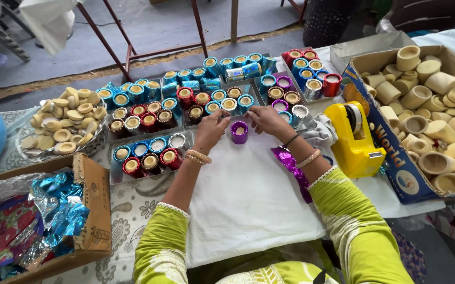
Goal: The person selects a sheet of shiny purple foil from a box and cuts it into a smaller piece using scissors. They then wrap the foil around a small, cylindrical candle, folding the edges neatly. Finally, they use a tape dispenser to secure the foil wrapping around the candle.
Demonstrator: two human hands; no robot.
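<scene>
Green sleeves (343,221) nearest the lens, forearms out over the white cloth (248,200) on the table. Purple foil-wrapped cup (239,132) stands upright on the cloth at its far edge, between both hands. Left hand (210,128) on the cup's left side, fingers narrow, tips touching or just beside the rim; can't tell if it's a real pinch. Right hand (267,119) on the cup's right side, fingers curled close, tips near the rim; contact unclear. Bangles on both wrists. Purple foil strip (290,164) lies on the cloth under the right forearm. Yellow tape dispenser (355,139) right of that hand, well clear. Trays of finished foil-wrapped cups (148,137), blue, red, silver, just beyond the hands. Cardboard box of bare cups (427,100) far right. Box of foil sheets (53,215) near left.
</scene>
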